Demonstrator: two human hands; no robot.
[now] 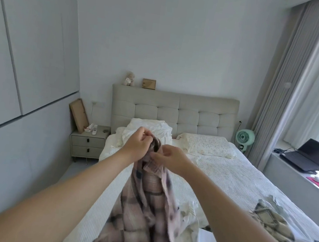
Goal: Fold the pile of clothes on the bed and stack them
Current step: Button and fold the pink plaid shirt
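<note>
- Two bare arms, yours, reach forward over the bed (228,175), and both hands meet close together at the top of one garment.
- Your left hand (137,146) has its fingers curled round the top edge of a pink plaid shirt (143,209), near what looks like the collar.
- Your right hand (172,159) pinches the same top edge just beside the left hand, thumb and fingers closed on the cloth.
- That shirt hangs from your hands with its long axis running straight up and down: top end at your fingers, lower end falling toward the foot of the bed, where it bunches at the bottom of the view. It is slightly blurred.
- On the bed, to the right of the hanging shirt, lies a loose pile of clothes (261,230): white pieces nearest the shirt, a beige patterned piece farther right.
- At the head of the bed sit two pillows (207,147) against a padded grey headboard (174,110).
- Left of the bed stands a small nightstand (87,144) with two drawers.
- Right of the bed, a green fan (244,138) stands near the curtain, and an open laptop (309,155) rests on the window ledge.
</note>
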